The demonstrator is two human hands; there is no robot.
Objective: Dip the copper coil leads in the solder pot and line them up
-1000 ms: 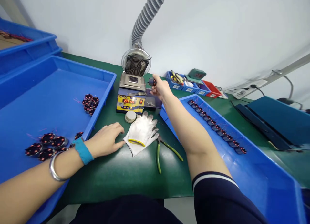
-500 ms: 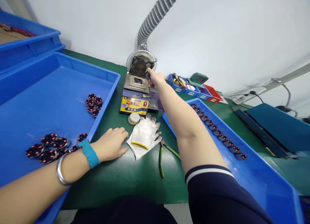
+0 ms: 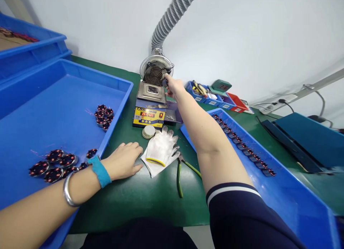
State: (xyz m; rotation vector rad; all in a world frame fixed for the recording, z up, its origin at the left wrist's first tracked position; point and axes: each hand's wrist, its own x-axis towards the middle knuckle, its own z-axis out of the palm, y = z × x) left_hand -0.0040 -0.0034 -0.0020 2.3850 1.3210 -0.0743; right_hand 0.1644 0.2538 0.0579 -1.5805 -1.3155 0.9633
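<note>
My right hand (image 3: 174,87) reaches forward to the right side of a solder pot (image 3: 152,93). Its fingers are closed on a small dark part (image 3: 167,83), mostly hidden by the hand. The pot's yellow and blue front panel (image 3: 148,116) shows lit red digits. My left hand (image 3: 125,160) rests palm down on the green table (image 3: 150,209), fingers stretched out and holding nothing. White work gloves (image 3: 161,148) lie just right of it, with green-handled cutters (image 3: 180,173) beside them. A small round pale tin (image 3: 148,131) stands in front of the pot.
Left is a blue tray (image 3: 88,84) with groups of dark wound motor stators (image 3: 55,155). Another blue tray (image 3: 301,202) at right holds a row of them (image 3: 242,145). A round fan (image 3: 154,75) with a grey duct (image 3: 172,17) stands behind the pot. Small parts bins (image 3: 212,98) sit farther back.
The digits on the pot's panel differ. Both hands stay almost where they were, the right still beside the pot; the view has shifted slightly.
</note>
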